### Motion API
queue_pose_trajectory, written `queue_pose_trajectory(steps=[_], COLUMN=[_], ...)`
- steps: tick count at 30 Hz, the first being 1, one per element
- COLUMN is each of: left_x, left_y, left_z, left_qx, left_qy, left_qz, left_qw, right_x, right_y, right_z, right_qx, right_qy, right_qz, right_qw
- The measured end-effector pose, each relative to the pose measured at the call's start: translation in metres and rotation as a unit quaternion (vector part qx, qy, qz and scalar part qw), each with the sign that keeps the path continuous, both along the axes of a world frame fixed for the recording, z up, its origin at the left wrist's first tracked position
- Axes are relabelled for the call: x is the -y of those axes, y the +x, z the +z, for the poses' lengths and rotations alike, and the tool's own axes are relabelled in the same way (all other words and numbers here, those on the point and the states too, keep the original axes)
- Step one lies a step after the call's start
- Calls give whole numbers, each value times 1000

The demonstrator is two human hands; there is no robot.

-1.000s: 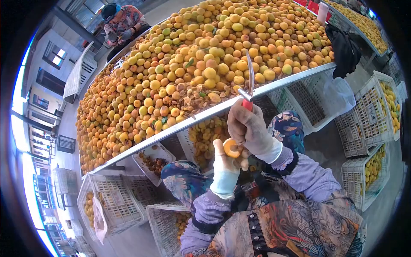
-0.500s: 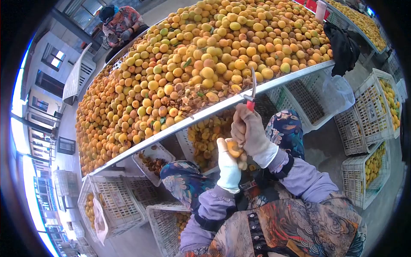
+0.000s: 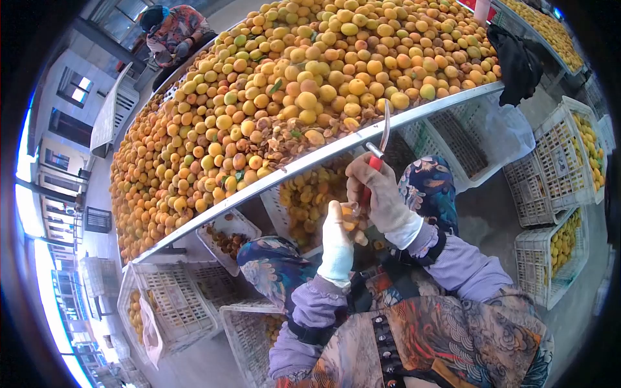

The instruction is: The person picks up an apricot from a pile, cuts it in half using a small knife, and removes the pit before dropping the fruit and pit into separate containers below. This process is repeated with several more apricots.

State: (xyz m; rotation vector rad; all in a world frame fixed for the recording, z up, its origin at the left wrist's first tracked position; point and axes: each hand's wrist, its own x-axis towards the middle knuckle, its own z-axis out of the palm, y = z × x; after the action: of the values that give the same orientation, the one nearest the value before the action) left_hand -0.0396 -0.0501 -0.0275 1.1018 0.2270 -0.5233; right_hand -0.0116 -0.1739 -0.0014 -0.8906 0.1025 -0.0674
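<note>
Head view: L hand (image 3: 337,244), in a pale glove, has its fingers closed on a cut orange fruit (image 3: 350,218), thumb up along its near side. R hand (image 3: 383,197), gloved too, has fingers clenched round the red handle of a knife (image 3: 375,164), curved blade pointing up & away, above the fruit. Hands v. close; can't tell if R fingertips touch the fruit. Just beyond/below, a white crate (image 3: 275,215) w/ yellow-orange pieces; to its L, a small tub (image 3: 208,240) w/ dark bits. Past the blade, metal-edged counter (image 3: 284,171) w/ big fruit pile (image 3: 304,77), peelings near the edge. Black cloth (image 3: 517,68) hangs at R corner; co-worker (image 3: 178,35) at far L side, head bent.
</note>
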Motion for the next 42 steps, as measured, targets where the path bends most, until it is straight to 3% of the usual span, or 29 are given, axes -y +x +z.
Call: queue_pose_trajectory(steps=[5,10,11,13,15,18,21,27,29,31,32,36,42], left_x=[14,17,18,19,19,23,22,13,13,12,10,14,21], left_y=[-7,-12,-12,-13,-14,-11,-9,2,3,7,9,20,52], left_z=[0,-2,-2,-2,-3,-6,-12,2,8,4,2,6,18], left_qx=[49,117,117,117,121,109,86,22,21,89,79,143,161], left_qy=[37,126,108,72,50,14,80,-130,-131,-32,-51,68,126], left_qz=[18,3,9,24,22,50,50,-7,-10,-32,-31,-17,-35], left_qw=[998,985,987,990,991,993,992,991,991,995,995,987,978], right_x=[10,15,17,17,18,15,9,9,11,12,12,12,16], right_y=[3,16,20,23,23,24,18,26,28,30,32,43,68], right_z=[10,-12,-21,-26,-31,-26,-11,0,-1,-1,-2,6,11], right_qx=[0,-84,-107,-128,-164,-163,-130,-114,-120,-124,-129,-135,-101], right_qy=[-20,166,229,238,345,300,232,192,194,208,217,219,232], right_qz=[-28,-18,-17,-27,-12,-26,-29,-41,-40,-14,-15,-12,-50], right_qw=[999,982,967,962,924,940,964,974,973,970,968,966,966])
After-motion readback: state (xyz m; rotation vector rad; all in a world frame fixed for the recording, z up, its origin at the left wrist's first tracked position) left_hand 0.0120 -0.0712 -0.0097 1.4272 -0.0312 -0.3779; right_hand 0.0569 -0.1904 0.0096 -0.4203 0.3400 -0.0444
